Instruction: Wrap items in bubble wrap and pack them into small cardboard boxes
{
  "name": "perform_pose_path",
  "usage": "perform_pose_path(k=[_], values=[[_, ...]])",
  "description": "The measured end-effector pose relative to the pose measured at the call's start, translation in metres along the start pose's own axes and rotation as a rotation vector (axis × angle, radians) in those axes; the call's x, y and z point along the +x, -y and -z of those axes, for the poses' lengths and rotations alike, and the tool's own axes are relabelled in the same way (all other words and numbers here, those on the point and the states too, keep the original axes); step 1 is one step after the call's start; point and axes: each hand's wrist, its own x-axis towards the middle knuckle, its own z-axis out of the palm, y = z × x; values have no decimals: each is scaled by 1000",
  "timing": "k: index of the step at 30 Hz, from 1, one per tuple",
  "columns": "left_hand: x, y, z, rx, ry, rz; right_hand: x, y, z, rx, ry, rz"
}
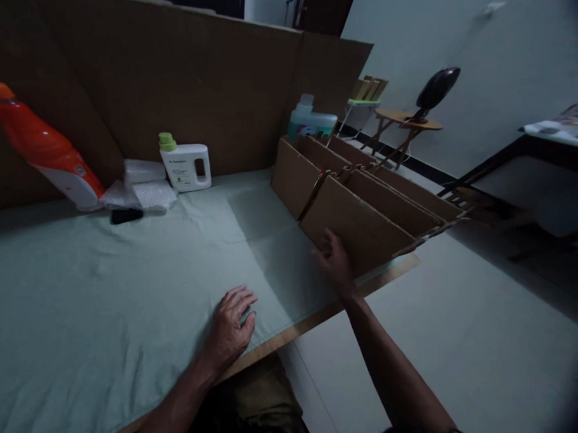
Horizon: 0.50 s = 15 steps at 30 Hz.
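My left hand (234,324) rests on the pale green cloth (171,273) near the table's front edge, fingers loosely spread and holding nothing. Beside the front wall of a divided cardboard box (360,220) is my right hand (335,262), its fingers apart and slightly curled. Whether it touches the cardboard I cannot tell. The box has several compartments, open at the top, and stands at the table's right end. Their bottoms are hidden from this angle.
A tall cardboard panel (192,80) borders the back. Along it stand an orange bottle (46,147), bubble-wrap packets (146,184), a white jug (187,166) and a blue-green bottle (308,121). A small black object (126,215) lies in front. A fan (437,92) stands on a stool beyond.
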Motion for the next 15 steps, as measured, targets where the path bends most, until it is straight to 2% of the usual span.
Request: perform_pose_path(k=[2,6,10,15], values=[[0,0,-1,3,-7,-12,6,-4,-4,-14,6,25],[0,-1,-1,30,1,-19,-6,-10,-3,-87,83,88],[-1,-1,0,55,8,-32,-17,-17,5,-129,118,45],[-1,0,-1,68,10,-62,-18,-27,16,-167,137,34]])
